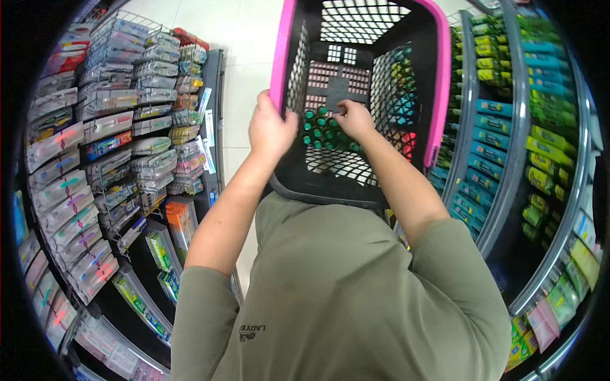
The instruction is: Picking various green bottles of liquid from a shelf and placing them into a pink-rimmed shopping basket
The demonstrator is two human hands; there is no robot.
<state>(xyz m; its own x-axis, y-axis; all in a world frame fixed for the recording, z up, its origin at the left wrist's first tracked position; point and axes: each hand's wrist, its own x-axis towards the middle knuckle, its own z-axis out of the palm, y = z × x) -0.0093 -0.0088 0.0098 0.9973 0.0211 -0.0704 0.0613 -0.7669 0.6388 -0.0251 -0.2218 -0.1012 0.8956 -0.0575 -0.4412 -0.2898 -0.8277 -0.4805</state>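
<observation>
A black plastic mesh shopping basket [329, 193] with a pink handle [443, 85] stands in front of my body. My left hand [272, 126] grips its left rim by the pink handle, thumb on the inner side. Within the basket, my right hand [353, 119] reaches down with bent fingers beside a cluster of small dark green bottles with green caps [320, 127]. Whether its fingertips touch or hold a bottle cannot be told. Beyond the bottles lie rows of small pink-and-white items [358, 80] on a grey surface, seen in or through the basket.
Hanging blister packs [107, 126] fill a wire rack at the left, with boxed goods [178, 224] lower down. At the right, metal-edged shelves [469, 95] hold teal packs [491, 138] and green-yellow bottles [488, 62]. Pale floor tiles [238, 90] run between them.
</observation>
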